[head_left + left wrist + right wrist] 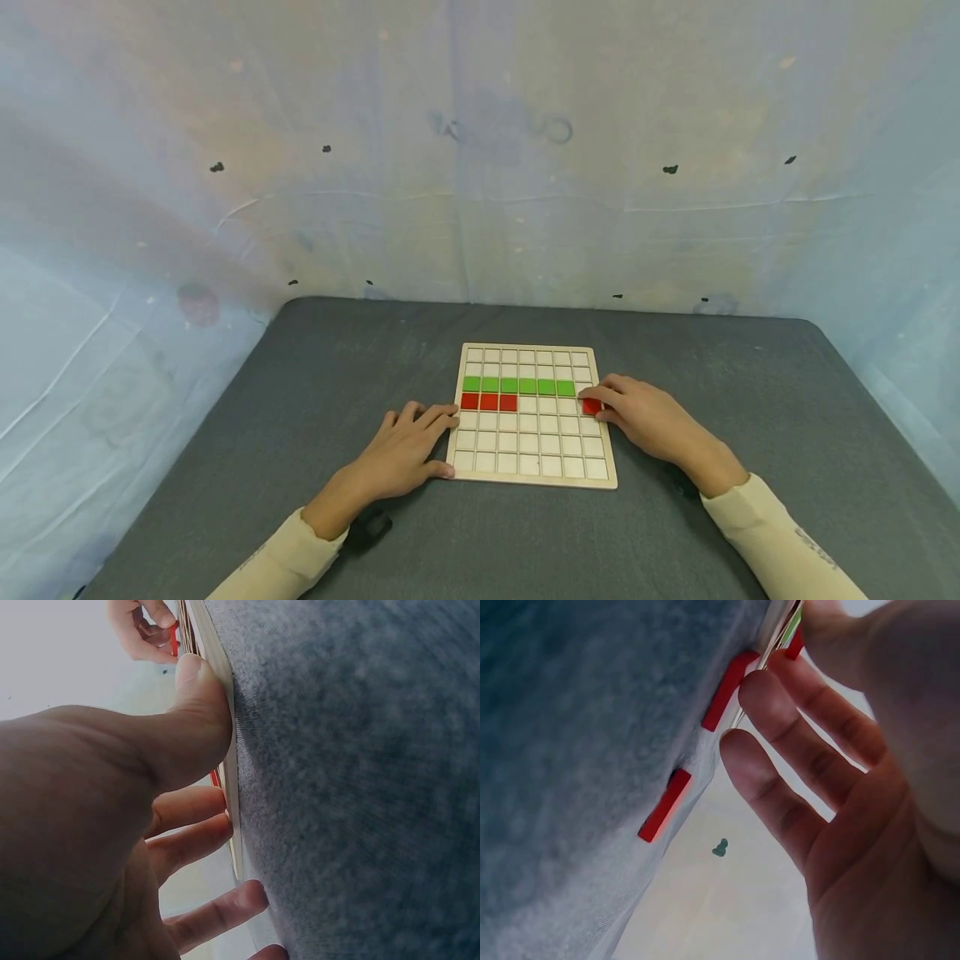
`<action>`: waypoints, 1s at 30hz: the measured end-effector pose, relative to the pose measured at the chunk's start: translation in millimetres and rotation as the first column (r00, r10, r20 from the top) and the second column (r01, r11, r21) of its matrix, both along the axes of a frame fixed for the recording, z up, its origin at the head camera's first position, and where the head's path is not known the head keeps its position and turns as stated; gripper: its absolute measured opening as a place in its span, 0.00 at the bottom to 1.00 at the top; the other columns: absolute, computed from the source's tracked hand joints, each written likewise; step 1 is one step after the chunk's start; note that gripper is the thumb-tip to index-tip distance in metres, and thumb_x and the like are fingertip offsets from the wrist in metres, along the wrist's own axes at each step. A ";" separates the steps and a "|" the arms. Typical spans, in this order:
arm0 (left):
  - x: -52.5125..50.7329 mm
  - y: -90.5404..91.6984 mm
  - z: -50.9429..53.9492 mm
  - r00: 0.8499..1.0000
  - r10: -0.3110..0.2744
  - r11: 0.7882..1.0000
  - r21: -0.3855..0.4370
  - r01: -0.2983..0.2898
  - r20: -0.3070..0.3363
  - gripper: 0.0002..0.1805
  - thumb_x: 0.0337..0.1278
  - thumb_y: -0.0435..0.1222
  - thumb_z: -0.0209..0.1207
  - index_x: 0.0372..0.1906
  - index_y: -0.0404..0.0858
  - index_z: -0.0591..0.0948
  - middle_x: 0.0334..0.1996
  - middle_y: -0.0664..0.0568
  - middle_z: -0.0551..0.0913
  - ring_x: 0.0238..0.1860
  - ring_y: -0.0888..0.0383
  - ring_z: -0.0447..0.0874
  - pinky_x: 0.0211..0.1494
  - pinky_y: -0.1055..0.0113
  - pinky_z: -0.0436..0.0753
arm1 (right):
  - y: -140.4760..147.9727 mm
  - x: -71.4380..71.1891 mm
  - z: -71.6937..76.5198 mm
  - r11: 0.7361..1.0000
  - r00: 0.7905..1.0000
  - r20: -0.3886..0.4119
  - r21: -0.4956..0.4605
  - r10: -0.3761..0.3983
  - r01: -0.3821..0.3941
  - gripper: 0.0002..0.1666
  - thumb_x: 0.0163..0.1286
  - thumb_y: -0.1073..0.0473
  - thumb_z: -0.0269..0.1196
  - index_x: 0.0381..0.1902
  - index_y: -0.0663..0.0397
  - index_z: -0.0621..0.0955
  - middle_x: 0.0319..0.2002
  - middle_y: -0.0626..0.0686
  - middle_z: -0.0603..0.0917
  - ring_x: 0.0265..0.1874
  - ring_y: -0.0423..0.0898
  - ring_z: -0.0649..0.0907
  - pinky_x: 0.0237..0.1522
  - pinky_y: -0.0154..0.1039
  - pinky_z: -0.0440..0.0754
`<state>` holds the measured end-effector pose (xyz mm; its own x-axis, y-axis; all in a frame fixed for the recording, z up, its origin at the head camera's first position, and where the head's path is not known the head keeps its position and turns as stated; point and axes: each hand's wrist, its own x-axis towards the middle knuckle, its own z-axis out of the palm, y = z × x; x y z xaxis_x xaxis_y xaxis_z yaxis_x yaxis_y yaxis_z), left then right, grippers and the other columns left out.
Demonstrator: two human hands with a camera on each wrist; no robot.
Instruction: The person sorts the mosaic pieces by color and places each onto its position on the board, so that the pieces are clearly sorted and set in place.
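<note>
A wooden grid board lies on the grey table. One row holds several green tiles; in the row nearer me, three red tiles sit at the left end. My left hand touches the board's left edge with thumb and fingertips, fingers fairly straight. At the right edge, my right hand pinches another red tile between thumb and finger, held over the board. Two more red tiles, one nearer and one farther, are on the table by the right hand, which hides them from the head view.
The grey table has rounded far corners. A pale cloth sheet with dark spots hangs behind it and along both sides. A dark device is under the left wrist.
</note>
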<state>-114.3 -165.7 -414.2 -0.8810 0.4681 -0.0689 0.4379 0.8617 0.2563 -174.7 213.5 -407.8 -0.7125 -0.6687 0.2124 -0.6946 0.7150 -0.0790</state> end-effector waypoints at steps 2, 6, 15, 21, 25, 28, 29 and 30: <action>0.1 0.0 0.3 1.000 0.000 1.000 -0.002 0.000 -0.002 0.38 0.54 0.56 0.65 0.70 0.48 0.72 0.74 0.57 0.64 0.66 0.46 0.66 0.60 0.43 0.67 | -1.5 -0.3 0.0 1.000 1.000 0.003 -0.003 0.006 -0.006 0.21 0.68 0.54 0.67 0.58 0.41 0.81 0.47 0.46 0.83 0.37 0.39 0.83 0.38 0.39 0.83; 0.6 0.4 0.7 1.000 -0.002 1.000 -0.001 0.002 -0.014 0.38 0.54 0.55 0.66 0.69 0.47 0.73 0.74 0.57 0.65 0.65 0.46 0.66 0.59 0.43 0.68 | -4.3 -0.1 0.6 1.000 1.000 0.007 -0.001 0.009 -0.009 0.21 0.67 0.54 0.68 0.58 0.42 0.82 0.46 0.45 0.83 0.37 0.39 0.82 0.38 0.38 0.82; 0.4 0.3 0.1 1.000 0.002 1.000 -0.007 -0.002 -0.005 0.38 0.54 0.56 0.65 0.69 0.48 0.72 0.74 0.58 0.64 0.65 0.46 0.66 0.60 0.43 0.67 | -11.0 -0.1 0.1 1.000 1.000 0.002 0.000 0.012 -0.012 0.22 0.66 0.54 0.69 0.58 0.44 0.82 0.48 0.48 0.83 0.39 0.42 0.83 0.39 0.42 0.82; -0.3 0.5 -0.2 1.000 -0.002 1.000 -0.004 0.002 0.000 0.38 0.54 0.56 0.65 0.70 0.48 0.72 0.74 0.57 0.64 0.65 0.46 0.66 0.60 0.43 0.67 | -13.9 -0.6 -0.5 1.000 1.000 -0.008 0.016 0.012 -0.012 0.22 0.66 0.54 0.69 0.58 0.42 0.81 0.47 0.48 0.83 0.38 0.42 0.82 0.39 0.41 0.82; -0.2 0.5 0.5 1.000 0.000 1.000 -0.002 0.000 0.002 0.38 0.54 0.56 0.65 0.70 0.49 0.72 0.74 0.58 0.64 0.66 0.46 0.66 0.60 0.42 0.67 | -16.1 -0.5 0.3 1.000 1.000 0.003 0.024 0.005 -0.005 0.22 0.67 0.54 0.68 0.59 0.42 0.81 0.49 0.49 0.83 0.41 0.44 0.83 0.41 0.42 0.83; -0.1 0.2 0.5 1.000 0.009 1.000 -0.003 -0.009 0.008 0.38 0.54 0.57 0.65 0.70 0.49 0.72 0.74 0.58 0.64 0.66 0.46 0.66 0.61 0.43 0.67 | -18.0 0.1 1.0 1.000 1.000 0.010 0.029 0.004 -0.004 0.23 0.67 0.53 0.68 0.59 0.43 0.81 0.49 0.50 0.83 0.41 0.45 0.83 0.42 0.44 0.83; -0.2 0.1 0.4 1.000 0.011 1.000 -0.004 -0.010 0.008 0.38 0.54 0.57 0.65 0.70 0.49 0.72 0.74 0.58 0.64 0.66 0.47 0.66 0.61 0.43 0.67 | -18.6 0.2 1.3 1.000 1.000 0.012 0.029 0.004 -0.005 0.23 0.67 0.53 0.68 0.60 0.43 0.81 0.49 0.50 0.83 0.41 0.45 0.83 0.42 0.44 0.83; -0.2 -0.1 0.1 1.000 0.012 1.000 -0.004 -0.012 0.007 0.38 0.54 0.57 0.65 0.70 0.49 0.72 0.74 0.59 0.64 0.66 0.47 0.66 0.60 0.43 0.67 | -19.0 0.2 1.2 1.000 1.000 0.014 0.031 0.003 -0.003 0.23 0.67 0.53 0.68 0.60 0.43 0.81 0.49 0.50 0.83 0.41 0.45 0.83 0.42 0.44 0.83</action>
